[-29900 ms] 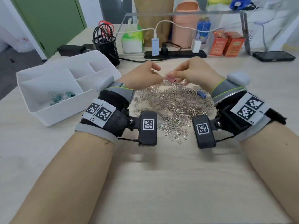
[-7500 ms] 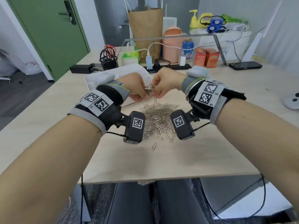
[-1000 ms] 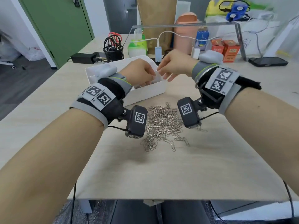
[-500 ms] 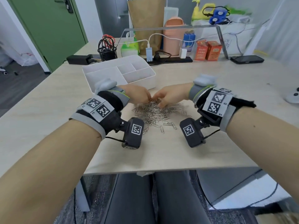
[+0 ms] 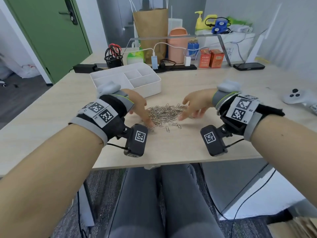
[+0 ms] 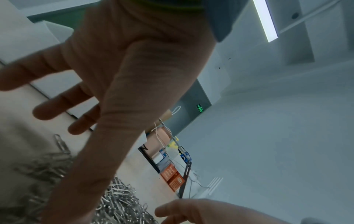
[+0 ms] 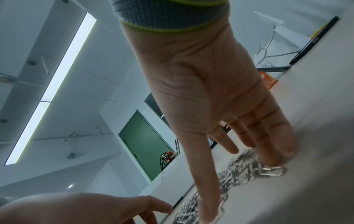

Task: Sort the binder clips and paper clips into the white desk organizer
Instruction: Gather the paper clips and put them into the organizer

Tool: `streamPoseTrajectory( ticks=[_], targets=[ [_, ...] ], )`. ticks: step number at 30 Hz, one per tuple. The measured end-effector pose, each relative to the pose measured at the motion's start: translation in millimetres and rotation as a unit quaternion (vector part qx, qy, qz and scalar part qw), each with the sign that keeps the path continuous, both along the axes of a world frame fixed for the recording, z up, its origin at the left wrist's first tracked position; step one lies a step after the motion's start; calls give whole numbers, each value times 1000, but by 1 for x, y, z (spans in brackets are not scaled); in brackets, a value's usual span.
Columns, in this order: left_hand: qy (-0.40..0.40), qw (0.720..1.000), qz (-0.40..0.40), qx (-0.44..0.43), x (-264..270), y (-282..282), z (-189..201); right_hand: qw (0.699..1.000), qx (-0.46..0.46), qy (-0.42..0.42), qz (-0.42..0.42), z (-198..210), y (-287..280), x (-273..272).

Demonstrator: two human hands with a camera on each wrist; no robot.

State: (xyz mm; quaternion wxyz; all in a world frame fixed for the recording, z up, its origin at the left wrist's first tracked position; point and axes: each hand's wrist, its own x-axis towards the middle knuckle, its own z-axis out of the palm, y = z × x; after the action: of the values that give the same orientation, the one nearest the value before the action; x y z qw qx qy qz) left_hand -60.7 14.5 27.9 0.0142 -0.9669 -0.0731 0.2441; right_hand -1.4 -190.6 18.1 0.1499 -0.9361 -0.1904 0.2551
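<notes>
A heap of silver paper clips (image 5: 164,114) lies on the wooden table between my hands. My left hand (image 5: 142,110) rests on the heap's left edge with straight spread fingers (image 6: 49,112), its thumb down among the paper clips (image 6: 122,201). My right hand (image 5: 190,109) is at the heap's right edge, fingers (image 7: 268,136) extended and touching the paper clips (image 7: 249,168). Neither hand holds anything. The white desk organizer (image 5: 127,79) stands behind the left hand; its contents are not visible from here.
Along the back of the table are a black mesh pen cup (image 5: 113,60), a power strip (image 5: 175,67), orange boxes (image 5: 211,58) and a phone (image 5: 248,66). A white controller (image 5: 296,98) lies at far right. The table's front edge (image 5: 171,162) is close to my wrists.
Both hands have spread apart to the two sides of the heap and their fingers have straightened. A second ago they were together over the organizer.
</notes>
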Motion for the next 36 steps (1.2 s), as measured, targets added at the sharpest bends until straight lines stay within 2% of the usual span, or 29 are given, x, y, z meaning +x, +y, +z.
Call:
streamPoseTrajectory(
  ticks=[5,9,16,23,28,33,36],
  targets=[
    [19,999,37,-12,-7,1,-13,999,29,14,4,-7,18,-10],
    [-35,996,61,-56,-3,-5,-17,1000,0,-7,29,-12,35,-7],
    [-78,984,50,-155,9,-15,-20,997,69,1,38,-20,51,6],
    [-109,977,19,-182,20,-14,-27,990,134,20,33,-24,57,15],
    [-154,963,19,-220,28,-9,-26,983,184,-1,5,-24,60,21],
    [-192,950,26,-246,37,-3,-13,974,221,-42,0,-9,60,29],
    [-205,941,34,-267,41,-1,-8,970,241,-36,3,0,61,32]
  ],
)
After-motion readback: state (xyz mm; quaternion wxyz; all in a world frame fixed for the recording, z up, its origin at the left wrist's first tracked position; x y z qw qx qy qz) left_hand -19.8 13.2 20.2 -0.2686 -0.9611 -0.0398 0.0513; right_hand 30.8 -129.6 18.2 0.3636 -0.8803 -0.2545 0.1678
